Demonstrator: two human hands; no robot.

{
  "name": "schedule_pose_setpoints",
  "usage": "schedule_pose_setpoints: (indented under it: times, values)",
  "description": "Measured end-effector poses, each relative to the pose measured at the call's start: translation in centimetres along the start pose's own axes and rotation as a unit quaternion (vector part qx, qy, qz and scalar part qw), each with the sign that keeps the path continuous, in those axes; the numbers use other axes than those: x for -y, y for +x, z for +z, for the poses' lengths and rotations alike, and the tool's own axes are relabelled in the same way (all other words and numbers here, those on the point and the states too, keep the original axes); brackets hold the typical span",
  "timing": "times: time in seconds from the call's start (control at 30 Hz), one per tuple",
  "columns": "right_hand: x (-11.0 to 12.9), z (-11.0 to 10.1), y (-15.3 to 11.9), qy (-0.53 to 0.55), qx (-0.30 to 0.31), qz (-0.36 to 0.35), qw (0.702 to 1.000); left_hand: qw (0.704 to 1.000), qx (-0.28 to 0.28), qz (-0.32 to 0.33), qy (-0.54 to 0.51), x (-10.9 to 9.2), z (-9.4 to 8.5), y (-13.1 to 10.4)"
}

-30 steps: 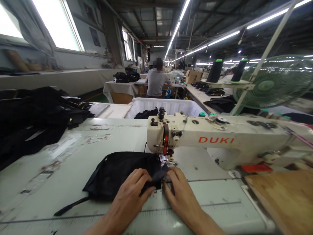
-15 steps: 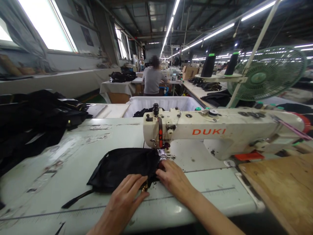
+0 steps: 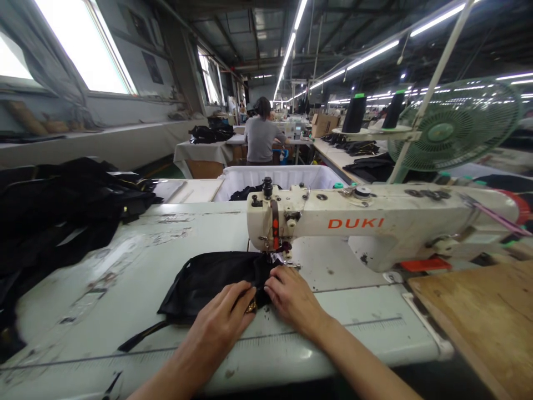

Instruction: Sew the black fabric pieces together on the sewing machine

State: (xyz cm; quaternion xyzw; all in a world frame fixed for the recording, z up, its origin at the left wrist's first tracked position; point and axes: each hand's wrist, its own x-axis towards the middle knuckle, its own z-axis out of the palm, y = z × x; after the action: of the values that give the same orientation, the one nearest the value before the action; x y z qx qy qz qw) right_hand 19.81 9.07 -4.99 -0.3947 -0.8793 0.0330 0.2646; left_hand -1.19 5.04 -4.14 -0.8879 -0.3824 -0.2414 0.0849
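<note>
A black fabric pouch (image 3: 204,278) lies on the pale green table, its right end under the needle area of the sewing machine (image 3: 266,222). My left hand (image 3: 220,314) grips the pouch's near edge, its fingers closed by a gold-coloured metal zipper pull (image 3: 251,305). Close to the needle, my right hand (image 3: 293,297) has bent fingers pinching the pouch's right end. The fabric under both hands' fingertips is hidden. A thin black strap (image 3: 141,338) trails from the pouch's left corner.
Black fabric pieces (image 3: 75,205) are heaped on the left. Behind the machine stands a white bin (image 3: 320,176). A wooden board (image 3: 483,311) adjoins the table at right. Thread cones (image 3: 355,114) and a green fan (image 3: 441,133) stand beyond. A person (image 3: 262,136) sits farther back.
The pouch has shifted slightly right toward the needle, with my left hand moving along. My left fingers have drawn closer together over the zipper pull. The right hand stays near the needle.
</note>
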Motion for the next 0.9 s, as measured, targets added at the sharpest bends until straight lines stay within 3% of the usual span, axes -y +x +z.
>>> schedule_pose_setpoints:
  times: [0.3, 0.5, 0.67, 0.9]
  values:
    - [0.0, 0.0, 0.5, 0.077, -0.023, 0.020, 0.997, 0.994, -0.097, 0.039, 0.018, -0.1, 0.5, 0.8]
    - [1.6, -0.5, -0.4, 0.079, -0.053, 0.079, 0.992, 0.998, -0.066, 0.007, 0.014, 0.1, 0.6, 0.3]
    - [3.2, 0.2, -1.0, 0.145, -0.022, 0.153, 0.977, 0.994, -0.103, -0.010, 0.024, 0.3, 1.1, -1.1]
    - [3.7, 0.3, -0.3, 0.248, 0.011, 0.193, 0.949, 0.994, -0.097, 0.040, 0.017, 0.4, 0.5, -0.8]
